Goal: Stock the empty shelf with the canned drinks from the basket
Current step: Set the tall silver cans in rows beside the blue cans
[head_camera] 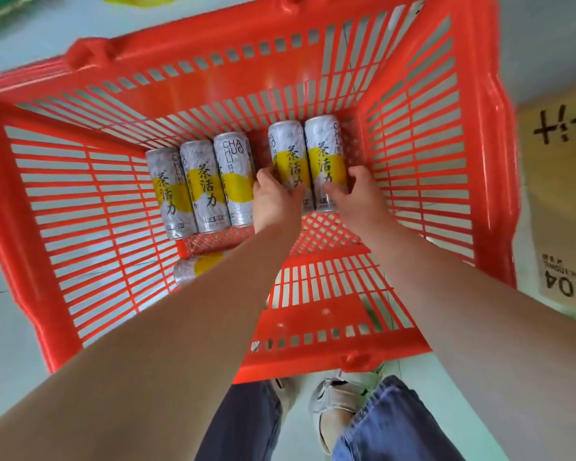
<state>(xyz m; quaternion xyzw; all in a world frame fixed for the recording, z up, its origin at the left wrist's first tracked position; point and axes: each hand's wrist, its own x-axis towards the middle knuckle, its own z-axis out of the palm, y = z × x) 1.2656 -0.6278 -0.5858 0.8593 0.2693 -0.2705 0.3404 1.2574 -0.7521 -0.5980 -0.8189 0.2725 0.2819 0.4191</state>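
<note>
An orange plastic basket (413,134) stands on the floor below me. Several silver and yellow drink cans lie flat on its bottom. Three cans (200,184) lie side by side at the left. Two more lie at the right. My left hand (273,197) curls its fingers round the left one of that pair (286,151). My right hand (356,194) curls round the right one (323,144). Another can (197,267) lies nearer me, partly hidden under my left forearm. No shelf is in view.
A cardboard box (559,201) with printed characters stands right of the basket. My feet in light shoes (340,397) and blue jeans are just behind the basket's near rim. Pale floor (7,327) surrounds the basket.
</note>
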